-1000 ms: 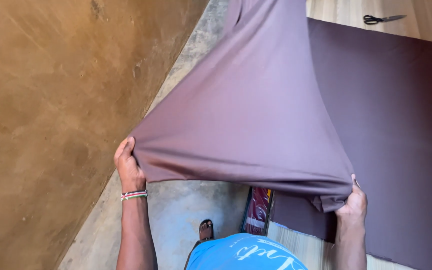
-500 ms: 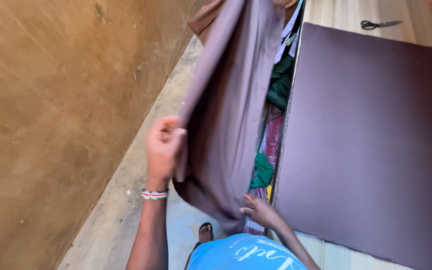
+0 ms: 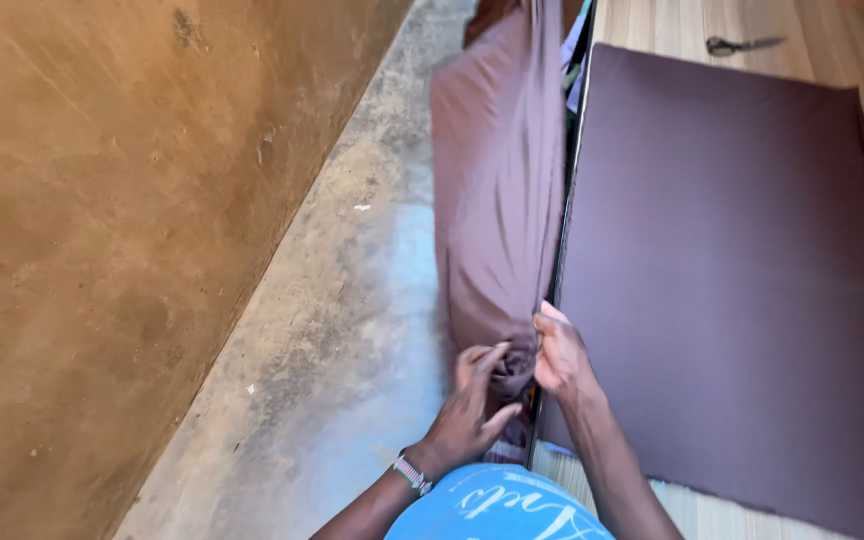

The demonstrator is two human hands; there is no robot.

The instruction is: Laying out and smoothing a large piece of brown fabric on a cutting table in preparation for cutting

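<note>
Far left is just a rough brown wall (image 3: 102, 250), then a strip of grey concrete floor (image 3: 342, 330). The left hand (image 3: 472, 405), beaded bracelet (image 3: 410, 473) on the wrist, is clenched around the bunched bottom end of a long mauve cloth (image 3: 497, 190) that hangs stretched along the table's edge. Right next to it, the right hand (image 3: 560, 355) pinches the same bunch, fingers closed on the fabric. Further right, a dark brown sheet (image 3: 742, 270) lies flat over the wooden table (image 3: 682, 25), with scissors (image 3: 737, 44) at the far end.
</note>
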